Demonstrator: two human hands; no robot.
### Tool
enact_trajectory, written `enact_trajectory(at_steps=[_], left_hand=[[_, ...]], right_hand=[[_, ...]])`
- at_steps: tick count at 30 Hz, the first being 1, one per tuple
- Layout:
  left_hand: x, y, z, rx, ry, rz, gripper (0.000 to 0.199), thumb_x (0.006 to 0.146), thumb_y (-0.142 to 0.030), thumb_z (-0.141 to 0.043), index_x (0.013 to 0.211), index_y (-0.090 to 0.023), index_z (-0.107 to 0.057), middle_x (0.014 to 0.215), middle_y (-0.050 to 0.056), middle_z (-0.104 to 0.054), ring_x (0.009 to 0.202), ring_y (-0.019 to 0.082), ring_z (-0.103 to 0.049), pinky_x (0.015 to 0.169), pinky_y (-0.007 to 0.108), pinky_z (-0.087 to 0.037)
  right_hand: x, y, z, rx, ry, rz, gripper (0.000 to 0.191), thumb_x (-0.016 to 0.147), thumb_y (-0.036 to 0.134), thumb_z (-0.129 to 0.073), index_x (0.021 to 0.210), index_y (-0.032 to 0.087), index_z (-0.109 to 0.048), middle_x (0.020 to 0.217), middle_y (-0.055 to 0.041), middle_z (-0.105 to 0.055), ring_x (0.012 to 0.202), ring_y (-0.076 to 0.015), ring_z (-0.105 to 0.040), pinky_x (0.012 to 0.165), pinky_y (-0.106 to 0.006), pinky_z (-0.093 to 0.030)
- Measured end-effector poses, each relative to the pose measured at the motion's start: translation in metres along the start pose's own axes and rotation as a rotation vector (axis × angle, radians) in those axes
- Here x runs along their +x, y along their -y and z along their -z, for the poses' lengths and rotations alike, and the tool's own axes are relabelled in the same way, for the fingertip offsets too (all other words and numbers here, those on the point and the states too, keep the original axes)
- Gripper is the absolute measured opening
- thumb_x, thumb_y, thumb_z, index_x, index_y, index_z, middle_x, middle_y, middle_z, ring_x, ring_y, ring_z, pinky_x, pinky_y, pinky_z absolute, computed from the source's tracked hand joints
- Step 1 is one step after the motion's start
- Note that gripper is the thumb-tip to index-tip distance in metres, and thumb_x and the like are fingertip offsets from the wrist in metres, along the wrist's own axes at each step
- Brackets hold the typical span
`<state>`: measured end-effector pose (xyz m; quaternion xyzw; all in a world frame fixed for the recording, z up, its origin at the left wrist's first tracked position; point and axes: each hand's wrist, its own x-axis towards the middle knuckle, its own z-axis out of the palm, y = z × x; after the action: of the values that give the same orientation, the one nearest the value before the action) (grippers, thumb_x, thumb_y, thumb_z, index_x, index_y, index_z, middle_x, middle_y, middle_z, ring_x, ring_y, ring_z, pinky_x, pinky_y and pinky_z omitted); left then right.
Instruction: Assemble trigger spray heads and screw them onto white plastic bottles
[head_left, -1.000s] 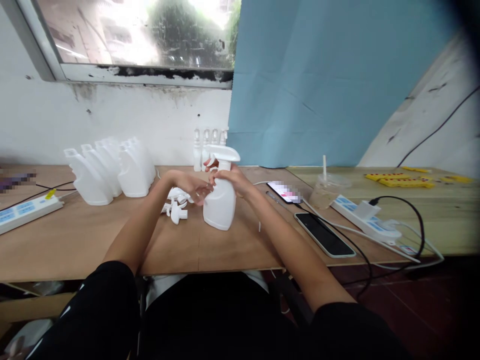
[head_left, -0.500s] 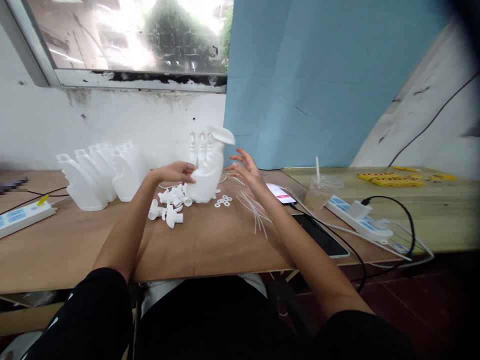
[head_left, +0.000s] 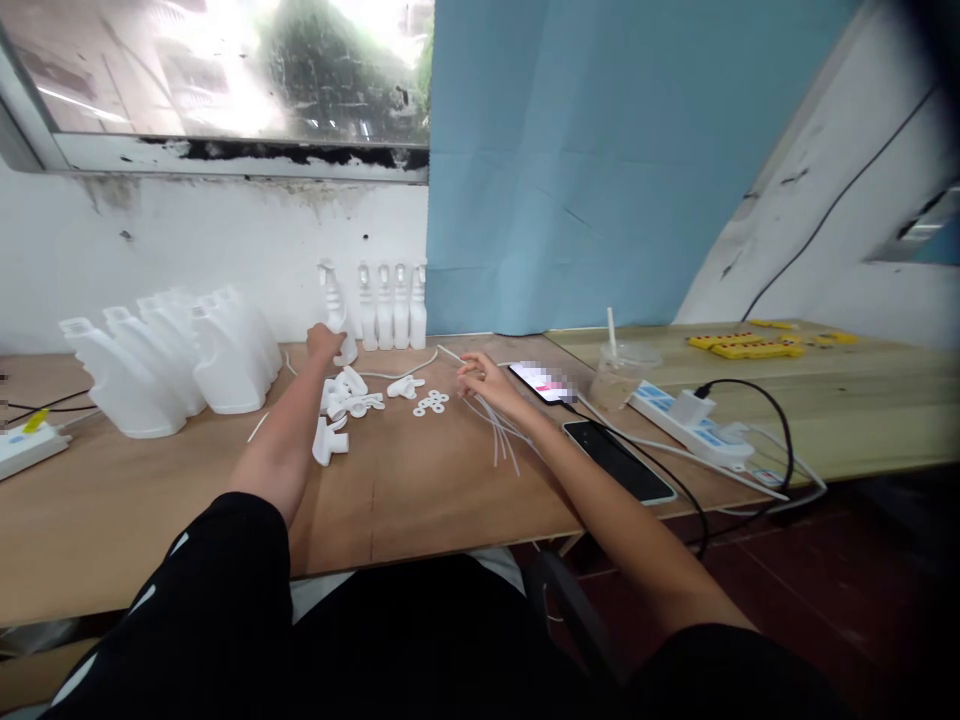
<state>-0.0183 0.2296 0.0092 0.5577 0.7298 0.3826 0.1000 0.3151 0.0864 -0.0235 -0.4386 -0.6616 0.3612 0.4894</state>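
Note:
My left hand (head_left: 325, 343) is wrapped round the lower part of a white spray bottle (head_left: 332, 295), which stands upright near the wall. Just right of it, several white spray bottles (head_left: 385, 310) stand in a row. My right hand (head_left: 480, 378) is over the thin white tubes (head_left: 499, 430), its fingers curled, with a tube end sticking out at the fingertips. White spray heads (head_left: 349, 395) lie in a pile below my left hand. Small white rings (head_left: 430, 403) lie between the pile and my right hand.
Open-necked white bottles (head_left: 142, 375) stand at the left. A lit phone (head_left: 541, 383), a dark tablet (head_left: 619, 462), a plastic cup (head_left: 622, 372) and a power strip (head_left: 694, 430) with cables lie at the right. Yellow pieces (head_left: 742, 345) are further back.
The spray bottle in my left hand has moved from in front of me to the wall, left of the row. My right hand has lowered to the tubes, its fingers now closed.

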Motion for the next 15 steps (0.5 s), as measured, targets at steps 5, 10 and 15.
enact_trajectory(at_steps=[5, 10, 15], left_hand=[[0.009, -0.005, -0.021, -0.034, 0.009, 0.094, 0.031, 0.081, -0.032, -0.065, 0.098, -0.007, -0.061, 0.074, 0.016, -0.069, 0.080, 0.029, -0.070, 0.074, 0.035, -0.053], [0.019, -0.008, -0.033, -0.054, 0.007, 0.141, 0.040, 0.081, -0.031, -0.066, 0.111, -0.007, -0.056, 0.092, 0.018, -0.070, 0.075, 0.027, -0.070, 0.072, 0.035, -0.053], [0.026, -0.009, -0.039, -0.057, 0.023, 0.123, 0.039, 0.078, -0.026, -0.068, 0.110, -0.008, -0.055, 0.107, 0.021, -0.066, 0.082, 0.027, -0.070, 0.070, 0.034, -0.053]], right_hand=[[-0.006, 0.008, -0.002, -0.028, 0.047, 0.019, 0.036, 0.076, 0.021, -0.059, 0.111, 0.023, -0.048, 0.094, 0.0030, -0.059, 0.057, -0.0082, -0.063, 0.062, -0.025, -0.051], [-0.012, 0.026, -0.006, 0.051, 0.081, 0.029, 0.034, 0.078, 0.021, -0.060, 0.110, 0.022, -0.049, 0.093, 0.0027, -0.059, 0.056, -0.0076, -0.063, 0.061, -0.024, -0.052], [-0.016, 0.037, -0.007, 0.121, 0.111, 0.033, 0.035, 0.079, 0.025, -0.062, 0.112, 0.022, -0.049, 0.095, 0.0018, -0.060, 0.058, -0.0081, -0.064, 0.062, -0.026, -0.055]])
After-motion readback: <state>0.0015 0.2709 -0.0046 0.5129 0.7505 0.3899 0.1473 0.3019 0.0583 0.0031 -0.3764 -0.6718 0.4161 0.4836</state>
